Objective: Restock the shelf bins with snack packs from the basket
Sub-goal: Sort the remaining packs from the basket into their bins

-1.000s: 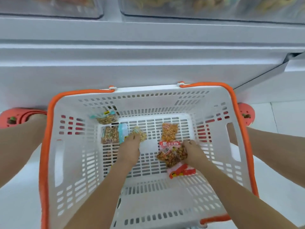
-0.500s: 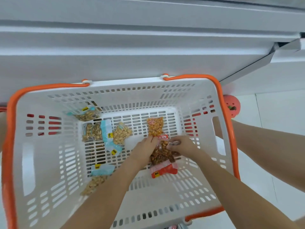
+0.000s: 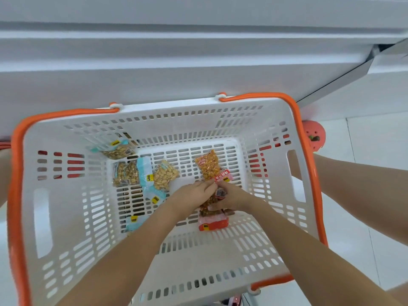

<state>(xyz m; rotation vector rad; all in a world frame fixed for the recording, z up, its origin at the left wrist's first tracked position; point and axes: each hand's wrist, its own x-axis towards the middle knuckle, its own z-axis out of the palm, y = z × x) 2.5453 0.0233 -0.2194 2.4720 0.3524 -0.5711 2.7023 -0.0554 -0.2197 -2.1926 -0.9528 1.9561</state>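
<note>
Snack packs, red-label ones (image 3: 212, 204), sit bunched under both hands on basket floor, right of centre. My right hand (image 3: 230, 198) fingers curl round the bunch; left hand (image 3: 192, 195) fingers come in from the other side w/ tips pinching at same pack, grip partly hidden. Change: left hand has crossed over from the blue-label packs (image 3: 152, 180) to join right. Means two-hand gather, lift prob next. Basket (image 3: 44, 217) sits against shelf base (image 3: 198, 69); bins not in view.
</note>
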